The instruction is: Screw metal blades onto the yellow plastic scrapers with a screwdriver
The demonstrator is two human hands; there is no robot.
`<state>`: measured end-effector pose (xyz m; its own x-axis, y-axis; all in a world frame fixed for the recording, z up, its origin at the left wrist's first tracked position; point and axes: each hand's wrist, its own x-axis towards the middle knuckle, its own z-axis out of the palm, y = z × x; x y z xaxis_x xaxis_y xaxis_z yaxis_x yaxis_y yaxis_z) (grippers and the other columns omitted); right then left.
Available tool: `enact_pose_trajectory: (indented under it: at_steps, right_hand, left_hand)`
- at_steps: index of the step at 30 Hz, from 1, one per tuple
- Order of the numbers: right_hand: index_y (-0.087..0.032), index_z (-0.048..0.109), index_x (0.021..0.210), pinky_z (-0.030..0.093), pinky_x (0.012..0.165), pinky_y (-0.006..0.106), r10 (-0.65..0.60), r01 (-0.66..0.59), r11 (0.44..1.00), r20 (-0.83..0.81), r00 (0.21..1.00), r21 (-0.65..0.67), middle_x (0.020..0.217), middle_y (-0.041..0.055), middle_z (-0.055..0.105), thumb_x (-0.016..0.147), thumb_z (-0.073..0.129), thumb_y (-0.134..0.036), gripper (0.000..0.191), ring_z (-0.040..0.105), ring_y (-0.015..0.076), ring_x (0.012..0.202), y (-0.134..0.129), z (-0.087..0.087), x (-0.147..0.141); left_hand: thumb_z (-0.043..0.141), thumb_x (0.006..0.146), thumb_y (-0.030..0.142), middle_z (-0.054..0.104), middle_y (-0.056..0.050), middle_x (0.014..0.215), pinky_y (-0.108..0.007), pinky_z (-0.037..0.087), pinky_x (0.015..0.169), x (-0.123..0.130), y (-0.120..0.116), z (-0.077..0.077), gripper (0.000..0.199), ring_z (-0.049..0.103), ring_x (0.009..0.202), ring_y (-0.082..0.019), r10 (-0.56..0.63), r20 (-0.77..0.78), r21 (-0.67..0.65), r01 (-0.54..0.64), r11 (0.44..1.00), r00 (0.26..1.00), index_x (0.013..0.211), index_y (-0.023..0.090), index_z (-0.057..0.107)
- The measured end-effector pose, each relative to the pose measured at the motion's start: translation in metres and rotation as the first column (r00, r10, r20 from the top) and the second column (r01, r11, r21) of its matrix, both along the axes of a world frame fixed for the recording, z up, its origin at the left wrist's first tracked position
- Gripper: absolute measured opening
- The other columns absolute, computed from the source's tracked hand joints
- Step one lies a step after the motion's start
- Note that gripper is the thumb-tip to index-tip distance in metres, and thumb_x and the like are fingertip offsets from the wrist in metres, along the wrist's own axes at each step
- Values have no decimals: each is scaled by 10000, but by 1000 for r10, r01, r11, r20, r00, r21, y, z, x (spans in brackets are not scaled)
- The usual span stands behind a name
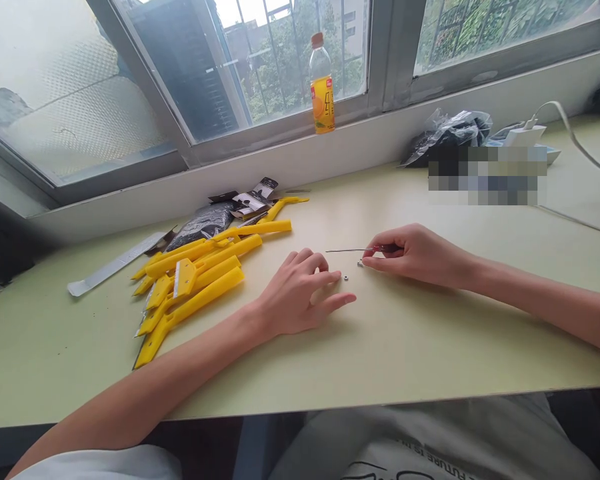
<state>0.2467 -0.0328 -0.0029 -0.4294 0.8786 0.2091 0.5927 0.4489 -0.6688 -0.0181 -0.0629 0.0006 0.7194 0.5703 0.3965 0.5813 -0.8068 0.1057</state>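
My left hand (pixel 305 290) rests on the table with its fingers apart and nothing between them. Just beyond its fingertips lies a small metal nut (pixel 346 278). My right hand (pixel 410 253) grips a thin screwdriver (pixel 353 250) by its dark red handle, the long shaft pointing left above the tabletop. Below those right fingers, a few more tiny metal parts (pixel 360 263) sit on the table; they are too small to make out clearly. Left of my left hand is a pile of yellow plastic scrapers (pixel 205 287) with flat heads.
Behind the scrapers lie a black plastic bag (pixel 203 223) and printed packaging (pixel 255 200). A long white strip (pixel 115 263) is at the left. An orange drink bottle (pixel 322 93) stands on the window ledge. Another bag (pixel 450 137) and a white charger with a cable (pixel 526 135) lie back right.
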Motion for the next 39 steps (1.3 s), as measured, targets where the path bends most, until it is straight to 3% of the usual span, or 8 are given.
enact_pose_trajectory:
  at_steps: [11,20,24,28,31,34,36,39]
  right_hand:
    - [-214,743,830,361,585,272,-9,0,997,107,994,79,585,-21,541,896,622,-489,307,430,129,571,-2,-1,-2]
    - [-222,744,837,363,570,271,4,-13,996,111,994,87,588,-20,548,890,637,-530,331,444,131,571,1,-2,0]
    - [-232,740,953,350,551,267,13,-19,994,54,998,103,591,-32,531,899,637,-555,344,428,123,555,1,-4,0]
    - [-238,708,1073,310,516,265,28,-21,993,-58,998,116,585,-44,490,946,583,-561,369,376,115,533,-2,0,1]
    - [-229,708,1090,283,493,265,47,-33,993,-121,991,111,591,-41,469,967,557,-555,379,358,110,524,-3,4,2]
    - [-215,728,1083,261,479,269,76,-62,992,-135,988,106,582,-39,438,988,523,-544,399,350,104,509,-4,6,3]
    - [-207,748,1066,253,476,272,101,-88,991,-136,986,102,574,-36,429,993,517,-534,407,341,102,505,-4,5,3]
    - [-203,771,1027,271,485,273,125,-109,989,-179,976,100,604,-18,495,967,567,-530,390,354,102,528,-4,4,1]
  left_hand:
    - [561,982,532,659,-107,1010,-405,451,924,2,0,0,420,556,927,-221,-3,-25,-12,3,1000,1000,1152,192,739]
    - [549,993,511,662,-111,1015,-403,479,902,1,1,0,404,562,922,-224,-40,-33,3,41,999,999,1171,195,728]
    - [550,999,491,680,-101,986,-400,494,869,1,0,0,424,569,899,-221,-53,-12,48,53,997,999,1263,182,669]
    - [582,995,424,686,-80,959,-378,499,837,3,1,-1,365,583,885,-214,-21,142,147,-1,989,990,1273,190,618]
    - [619,978,375,671,-87,1068,-385,492,895,3,3,-2,334,583,974,-224,20,277,221,-83,972,961,1263,207,577]
    - [609,984,351,636,-112,1190,-401,481,941,3,5,-3,433,562,1063,-241,64,357,251,-161,955,932,1375,210,485]
    - [568,1006,320,627,-120,1230,-400,477,938,2,7,-3,443,554,1085,-245,76,343,250,-169,953,936,1422,211,460]
    - [482,1042,251,678,-87,1155,-380,471,897,1,11,-4,289,566,1032,-227,73,255,216,-130,968,964,1309,232,590]
